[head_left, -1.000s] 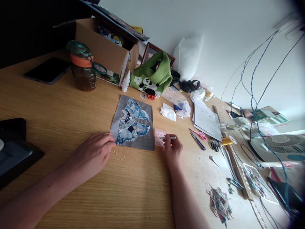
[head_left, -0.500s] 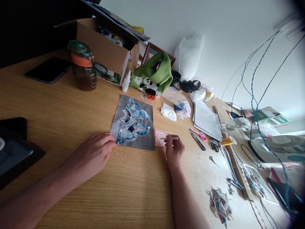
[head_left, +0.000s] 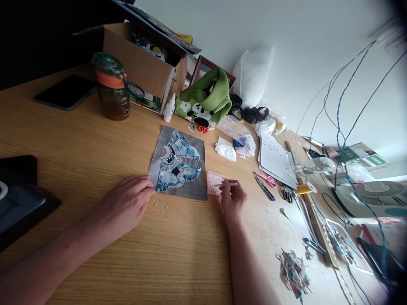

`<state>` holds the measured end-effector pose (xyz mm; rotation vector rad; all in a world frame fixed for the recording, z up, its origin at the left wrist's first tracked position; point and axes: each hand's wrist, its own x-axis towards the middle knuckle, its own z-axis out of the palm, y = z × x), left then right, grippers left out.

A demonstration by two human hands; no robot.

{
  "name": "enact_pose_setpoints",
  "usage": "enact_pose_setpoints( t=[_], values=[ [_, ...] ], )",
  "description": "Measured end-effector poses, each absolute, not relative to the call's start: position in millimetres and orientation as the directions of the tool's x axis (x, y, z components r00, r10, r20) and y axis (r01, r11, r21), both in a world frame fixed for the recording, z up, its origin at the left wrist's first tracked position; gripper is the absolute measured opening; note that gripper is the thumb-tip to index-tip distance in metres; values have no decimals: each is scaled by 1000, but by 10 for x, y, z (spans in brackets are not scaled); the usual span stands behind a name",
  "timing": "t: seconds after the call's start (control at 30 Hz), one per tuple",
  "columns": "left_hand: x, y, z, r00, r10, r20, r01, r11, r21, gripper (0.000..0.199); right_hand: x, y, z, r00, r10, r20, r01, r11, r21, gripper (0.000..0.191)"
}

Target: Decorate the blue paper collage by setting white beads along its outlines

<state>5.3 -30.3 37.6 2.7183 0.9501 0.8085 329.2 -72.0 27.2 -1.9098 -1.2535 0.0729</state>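
Note:
A grey cloth panel (head_left: 195, 186) lies flat on the table, bearing a blue patterned fabric shape (head_left: 178, 163) edged with small white beads. My left hand (head_left: 135, 195) rests at its lower left corner, the fingers bent together with their tips on the edge. My right hand (head_left: 234, 202) pinches a thin white pen-like stick (head_left: 233, 184). Its tip points left over a small pink tray (head_left: 211, 192) of white beads, just right of the cloth; contact with the beads is too small to tell. Several loose white beads (head_left: 163, 212) lie below the cloth.
Behind the cloth stand a white squeeze bottle (head_left: 169, 108), a green panda bag (head_left: 205, 99), a drink jar (head_left: 112, 99) and a cardboard box (head_left: 143, 72). To the right lie pink scissors (head_left: 269, 180), a dark pen-like cutter (head_left: 265, 188), papers (head_left: 276, 159) and a scrap pile (head_left: 294, 271).
Both hands keep nearly the same places and grips. The whole view has shifted very slightly; no object has visibly moved on the table.

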Motion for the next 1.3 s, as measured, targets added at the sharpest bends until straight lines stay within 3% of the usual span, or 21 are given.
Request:
enact_pose_setpoints(
  t=[1.3],
  values=[
    [49, -321, 414, 664, 622, 415, 537, -783, 314, 31, 3283, -717, 244, 473, 793, 383, 773, -165, -613, 35]
  ],
)
